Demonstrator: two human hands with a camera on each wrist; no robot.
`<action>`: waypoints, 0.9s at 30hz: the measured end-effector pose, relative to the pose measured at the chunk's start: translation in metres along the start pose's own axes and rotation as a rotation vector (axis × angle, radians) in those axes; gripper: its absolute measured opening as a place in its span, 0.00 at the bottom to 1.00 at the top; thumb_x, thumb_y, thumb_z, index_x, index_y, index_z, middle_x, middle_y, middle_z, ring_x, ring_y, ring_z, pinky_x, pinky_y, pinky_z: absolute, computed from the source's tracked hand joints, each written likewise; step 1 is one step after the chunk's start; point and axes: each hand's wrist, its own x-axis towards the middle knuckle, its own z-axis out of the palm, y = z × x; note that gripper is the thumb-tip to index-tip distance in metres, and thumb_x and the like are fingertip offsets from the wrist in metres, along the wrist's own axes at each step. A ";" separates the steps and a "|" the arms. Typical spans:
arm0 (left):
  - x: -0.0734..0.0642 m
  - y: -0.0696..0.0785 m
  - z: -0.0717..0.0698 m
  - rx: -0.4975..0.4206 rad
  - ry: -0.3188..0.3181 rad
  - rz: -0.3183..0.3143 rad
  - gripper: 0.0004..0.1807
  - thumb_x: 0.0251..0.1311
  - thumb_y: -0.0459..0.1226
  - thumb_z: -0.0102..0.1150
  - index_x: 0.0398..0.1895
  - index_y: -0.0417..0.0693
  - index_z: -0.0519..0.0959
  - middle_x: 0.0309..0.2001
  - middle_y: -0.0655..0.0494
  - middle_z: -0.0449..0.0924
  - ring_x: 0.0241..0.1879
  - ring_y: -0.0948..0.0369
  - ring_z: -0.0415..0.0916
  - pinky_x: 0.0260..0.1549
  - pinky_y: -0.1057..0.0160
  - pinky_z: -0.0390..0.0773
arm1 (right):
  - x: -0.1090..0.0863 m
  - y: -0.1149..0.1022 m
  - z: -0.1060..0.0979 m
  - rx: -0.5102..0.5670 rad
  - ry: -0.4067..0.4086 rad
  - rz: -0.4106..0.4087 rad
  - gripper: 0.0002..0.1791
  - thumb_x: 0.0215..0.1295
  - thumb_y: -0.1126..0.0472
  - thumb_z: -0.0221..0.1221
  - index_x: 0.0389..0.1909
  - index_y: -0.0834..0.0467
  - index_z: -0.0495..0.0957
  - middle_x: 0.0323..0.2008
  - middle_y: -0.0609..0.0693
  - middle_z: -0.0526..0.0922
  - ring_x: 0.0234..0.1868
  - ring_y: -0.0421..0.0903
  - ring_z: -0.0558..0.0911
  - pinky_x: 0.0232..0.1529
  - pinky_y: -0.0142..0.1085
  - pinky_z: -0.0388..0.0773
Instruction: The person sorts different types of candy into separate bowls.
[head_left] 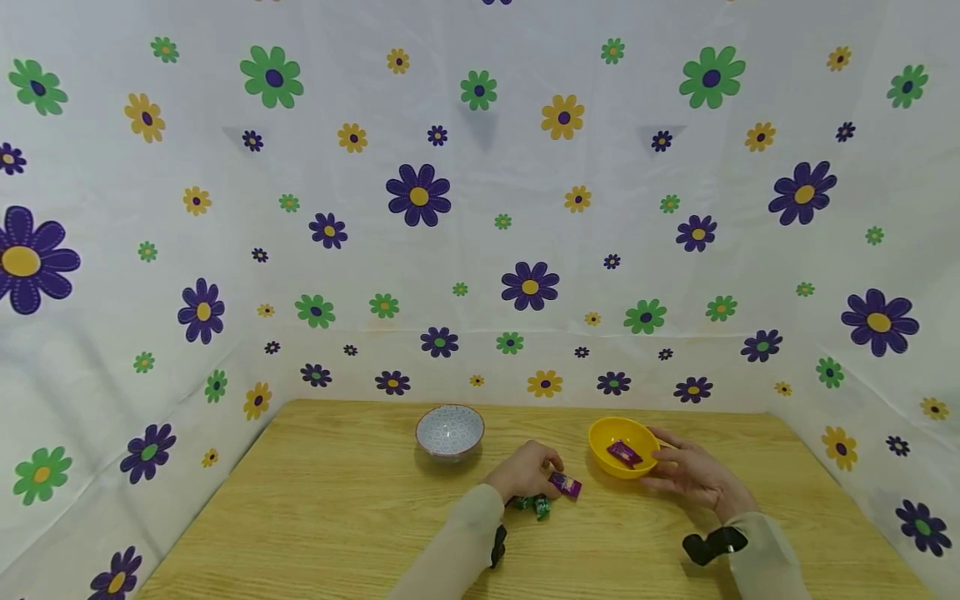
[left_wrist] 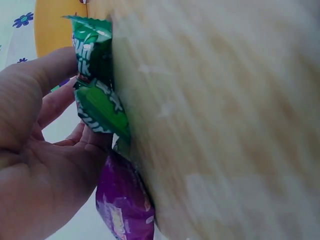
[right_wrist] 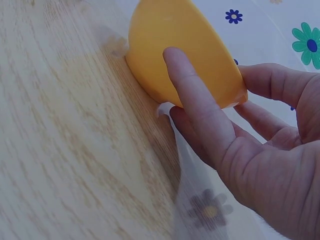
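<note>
My left hand (head_left: 527,471) reaches down at the middle of the table, its thumb and fingers pinching a purple-wrapped candy (head_left: 567,485). Green-wrapped candies (head_left: 542,507) lie under its palm side. The left wrist view shows these green candies (left_wrist: 97,102) up close, hiding the fingertips, with another purple candy (left_wrist: 124,200) near the palm. My right hand (head_left: 693,475) holds a small yellow bowl (head_left: 606,461) at its right side. Its fingers spread round the outer wall of the bowl (right_wrist: 175,30) in the right wrist view. A purple candy (head_left: 624,453) lies inside the yellow bowl.
A patterned grey-white bowl with a reddish rim (head_left: 450,433) stands toward the back, left of the yellow one. Everything sits on a wood-grain table (head_left: 322,500). A white flower-print sheet (head_left: 480,250) encloses the back and sides.
</note>
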 end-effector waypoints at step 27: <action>-0.002 0.002 -0.003 -0.153 -0.010 -0.142 0.11 0.41 0.32 0.70 0.29 0.53 0.82 0.26 0.59 0.75 0.26 0.63 0.69 0.27 0.64 0.72 | 0.000 0.000 0.000 -0.010 0.002 -0.002 0.35 0.65 0.71 0.47 0.70 0.54 0.45 0.68 0.63 0.42 0.58 0.64 0.66 0.49 0.52 0.69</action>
